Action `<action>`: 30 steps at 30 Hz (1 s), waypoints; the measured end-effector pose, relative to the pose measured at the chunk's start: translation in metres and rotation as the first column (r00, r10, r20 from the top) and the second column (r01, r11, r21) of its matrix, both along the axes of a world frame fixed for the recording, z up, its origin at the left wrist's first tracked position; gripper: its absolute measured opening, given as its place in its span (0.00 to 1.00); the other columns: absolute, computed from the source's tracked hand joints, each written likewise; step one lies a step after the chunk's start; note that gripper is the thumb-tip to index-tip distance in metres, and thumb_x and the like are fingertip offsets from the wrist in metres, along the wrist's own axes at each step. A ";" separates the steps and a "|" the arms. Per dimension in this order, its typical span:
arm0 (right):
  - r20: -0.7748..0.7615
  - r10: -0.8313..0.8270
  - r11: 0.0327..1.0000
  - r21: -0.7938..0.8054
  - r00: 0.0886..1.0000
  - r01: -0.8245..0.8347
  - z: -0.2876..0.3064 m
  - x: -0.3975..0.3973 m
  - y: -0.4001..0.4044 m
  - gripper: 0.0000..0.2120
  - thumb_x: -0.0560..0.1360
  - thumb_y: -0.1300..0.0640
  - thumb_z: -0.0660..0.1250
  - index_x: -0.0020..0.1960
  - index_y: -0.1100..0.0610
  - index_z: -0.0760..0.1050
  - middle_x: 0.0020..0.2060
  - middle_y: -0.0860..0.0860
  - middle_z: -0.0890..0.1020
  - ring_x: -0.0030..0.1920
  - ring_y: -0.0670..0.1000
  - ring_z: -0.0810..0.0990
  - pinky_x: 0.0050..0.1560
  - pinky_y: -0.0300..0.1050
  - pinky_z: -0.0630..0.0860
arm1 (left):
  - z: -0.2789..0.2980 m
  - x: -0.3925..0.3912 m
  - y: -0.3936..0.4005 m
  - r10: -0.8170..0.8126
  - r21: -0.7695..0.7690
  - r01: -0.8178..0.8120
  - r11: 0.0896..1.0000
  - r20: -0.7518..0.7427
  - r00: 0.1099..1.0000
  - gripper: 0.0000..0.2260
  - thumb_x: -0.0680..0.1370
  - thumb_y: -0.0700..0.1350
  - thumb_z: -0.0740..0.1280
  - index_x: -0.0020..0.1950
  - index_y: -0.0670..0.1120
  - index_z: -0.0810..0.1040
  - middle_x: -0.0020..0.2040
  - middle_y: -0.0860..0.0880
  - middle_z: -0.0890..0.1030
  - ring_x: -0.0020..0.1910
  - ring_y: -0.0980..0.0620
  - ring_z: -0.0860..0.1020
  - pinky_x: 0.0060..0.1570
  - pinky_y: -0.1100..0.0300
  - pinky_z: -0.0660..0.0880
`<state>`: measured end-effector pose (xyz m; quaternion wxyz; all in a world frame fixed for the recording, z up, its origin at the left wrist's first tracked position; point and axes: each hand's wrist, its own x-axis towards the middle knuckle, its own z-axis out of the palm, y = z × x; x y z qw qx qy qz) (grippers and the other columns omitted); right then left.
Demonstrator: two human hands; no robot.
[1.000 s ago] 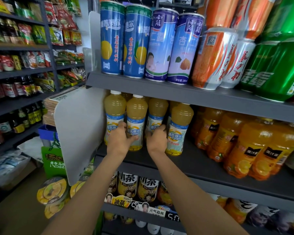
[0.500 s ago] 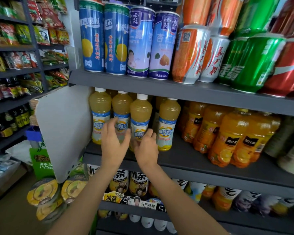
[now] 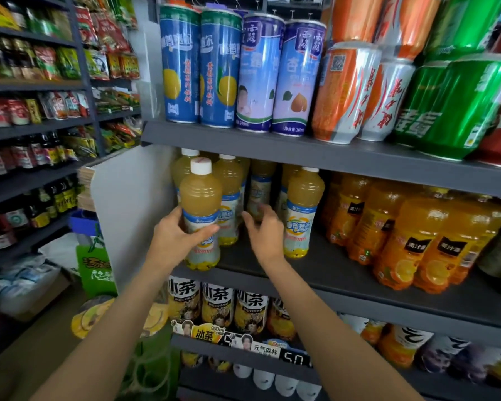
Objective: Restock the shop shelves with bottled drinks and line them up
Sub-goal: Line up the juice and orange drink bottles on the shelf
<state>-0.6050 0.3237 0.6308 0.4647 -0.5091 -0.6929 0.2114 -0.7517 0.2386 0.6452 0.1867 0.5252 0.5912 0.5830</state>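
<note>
Several pale-yellow juice bottles with white caps and blue labels stand at the left end of the grey middle shelf [image 3: 315,273]. My left hand [image 3: 175,237] grips one yellow juice bottle [image 3: 200,198] round its label, at the shelf's front edge and ahead of the others. My right hand [image 3: 265,231] is blurred, its fingers loosely spread and reaching into the gap toward a bottle further back [image 3: 259,192]; it holds nothing. Another yellow bottle [image 3: 301,209] stands just right of that hand.
Orange juice bottles [image 3: 402,235] fill the shelf's right part. Tall cans [image 3: 243,70] line the shelf above, iced-tea bottles [image 3: 217,305] the one below. A white end panel [image 3: 130,215] bounds the shelf on the left. Snack racks [image 3: 41,111] stand further left across the aisle.
My left hand has taken hold of a front bottle and pulled it forward to the shelf edge. My right hand let go and moved into the gap behind. The view shifted closer.
</note>
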 end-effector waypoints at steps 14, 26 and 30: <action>-0.035 -0.331 0.928 -0.193 0.943 0.318 0.002 -0.050 0.089 0.19 0.77 0.63 0.61 0.66 0.66 0.63 0.62 0.62 0.72 0.63 0.61 0.72 0.62 0.51 0.70 | -0.010 -0.022 0.017 -0.130 -0.024 0.132 0.991 0.052 0.990 0.20 0.65 0.48 0.75 0.54 0.52 0.74 0.48 0.59 0.79 0.49 0.62 0.78 0.47 0.65 0.76; 0.064 -0.304 0.950 -0.059 0.951 0.307 -0.011 -0.025 0.041 0.18 0.76 0.58 0.65 0.61 0.65 0.65 0.58 0.62 0.76 0.59 0.62 0.75 0.55 0.53 0.72 | -0.005 -0.021 0.016 -0.181 -0.047 0.188 0.981 0.125 0.976 0.25 0.56 0.59 0.76 0.51 0.58 0.75 0.51 0.58 0.81 0.51 0.59 0.80 0.50 0.59 0.77; 0.056 -0.262 0.954 -0.136 0.963 0.267 -0.003 -0.024 0.040 0.20 0.75 0.60 0.66 0.63 0.65 0.64 0.59 0.63 0.75 0.60 0.62 0.75 0.57 0.54 0.72 | -0.003 -0.020 0.015 -0.189 -0.060 0.198 0.978 0.130 0.973 0.27 0.56 0.60 0.77 0.52 0.57 0.76 0.52 0.56 0.81 0.52 0.57 0.79 0.53 0.54 0.77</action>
